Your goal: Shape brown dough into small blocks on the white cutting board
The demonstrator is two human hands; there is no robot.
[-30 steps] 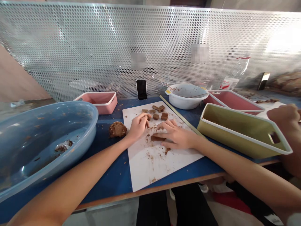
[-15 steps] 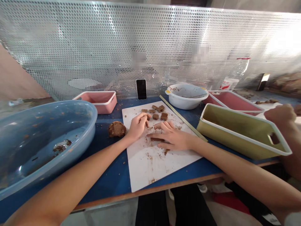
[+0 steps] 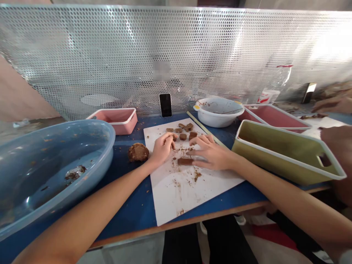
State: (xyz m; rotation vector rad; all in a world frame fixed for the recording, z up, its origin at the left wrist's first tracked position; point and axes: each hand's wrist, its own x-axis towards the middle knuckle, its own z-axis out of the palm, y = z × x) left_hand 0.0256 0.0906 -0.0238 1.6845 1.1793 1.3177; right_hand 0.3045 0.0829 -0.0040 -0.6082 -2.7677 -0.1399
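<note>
A white board (image 3: pixel 176 194) lies on the blue table, smeared with brown crumbs. My left hand (image 3: pixel 162 148) rests on it with fingers curled; a small brown clay-like piece shows at its fingertips, but whether they grip anything is hidden. My right hand (image 3: pixel 211 152) is open, fingers spread, at the right end of a flat brown clay-like strip (image 3: pixel 184 161). One finger reaches the strip's right end. Beyond both hands sit several small brown blocks (image 3: pixel 183 136). Left of the board is a round brown lump (image 3: pixel 138 152).
A large blue basin (image 3: pixel 108 146) stands at left, with a pink box (image 3: pixel 128 126) behind. A phone (image 3: pixel 165 105) leans on the perforated screen. To the right are a pale stick (image 3: pixel 198 123), a white basin (image 3: pixel 217 119), a green box (image 3: pixel 275 161) and another person's hand (image 3: pixel 335 105).
My right hand has slid back and forth over the strip and now sits further right, uncovering most of it. My left hand stays put. At far right another person's hand has moved.
</note>
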